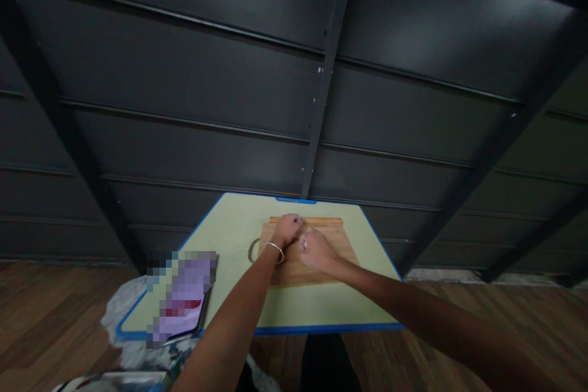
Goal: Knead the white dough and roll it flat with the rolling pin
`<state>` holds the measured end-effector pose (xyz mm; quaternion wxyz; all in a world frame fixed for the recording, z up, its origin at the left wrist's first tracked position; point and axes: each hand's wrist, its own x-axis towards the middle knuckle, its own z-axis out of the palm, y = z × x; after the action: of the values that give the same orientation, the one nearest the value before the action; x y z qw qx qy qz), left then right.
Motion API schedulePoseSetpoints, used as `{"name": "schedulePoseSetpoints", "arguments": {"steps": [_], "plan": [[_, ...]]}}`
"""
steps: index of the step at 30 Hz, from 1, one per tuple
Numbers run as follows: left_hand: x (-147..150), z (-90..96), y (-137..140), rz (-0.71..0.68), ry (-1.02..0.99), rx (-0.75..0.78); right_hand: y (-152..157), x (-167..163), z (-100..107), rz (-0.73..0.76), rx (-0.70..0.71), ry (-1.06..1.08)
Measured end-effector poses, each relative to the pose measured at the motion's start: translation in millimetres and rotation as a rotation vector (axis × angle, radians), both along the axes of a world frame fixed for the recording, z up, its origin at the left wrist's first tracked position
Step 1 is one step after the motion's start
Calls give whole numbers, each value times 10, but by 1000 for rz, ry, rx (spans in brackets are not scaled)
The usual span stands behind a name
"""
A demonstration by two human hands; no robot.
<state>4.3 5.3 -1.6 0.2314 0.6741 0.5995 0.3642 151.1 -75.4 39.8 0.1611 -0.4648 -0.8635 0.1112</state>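
A thin brown wooden-looking board (pixel 294 275) lies flat on a pale yellow-green table (pixel 234 226). Over its far half my left hand (pixel 288 228) is closed, its fingers curled near the far edge. My right hand (pixel 316 249) is closed as well, just right of the left and a little nearer to me. Whatever the fingers pinch is too small or hidden to make out. An orange-brown strip (pixel 324 220) runs along the board's far edge. Beside my left wrist, a ring-shaped item (pixel 251 250) rests at the board's left edge, partly hidden.
A device with a blurred screen (pixel 186 294) lies on the table's left side. Blue edging (pixel 321 329) borders the table. Behind it rises a dark metal-framed panel wall (pixel 229 92). Whitish crumpled material (pixel 120 306) is at the lower left, above a wooden floor (pixel 59 312).
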Motion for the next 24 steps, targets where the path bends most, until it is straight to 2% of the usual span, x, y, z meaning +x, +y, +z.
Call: {"name": "schedulePoseSetpoints", "arguments": {"steps": [3,7,10,13,20,24], "plan": [[0,-23,18,-6,-8,-2,-4,24,-30,-36,49,-76],[3,-42,15,-32,-26,3,-56,67,-177,-40,184,-108],[5,-39,-18,-48,-39,12,-91,60,-290,63,268,-105],[5,-25,-55,-58,-52,17,-46,56,-317,189,295,-89],[27,40,-39,-31,-61,-12,296,119,-180,455,62,47],[86,43,-96,-18,-99,-52,328,147,-32,674,-71,-95]]}}
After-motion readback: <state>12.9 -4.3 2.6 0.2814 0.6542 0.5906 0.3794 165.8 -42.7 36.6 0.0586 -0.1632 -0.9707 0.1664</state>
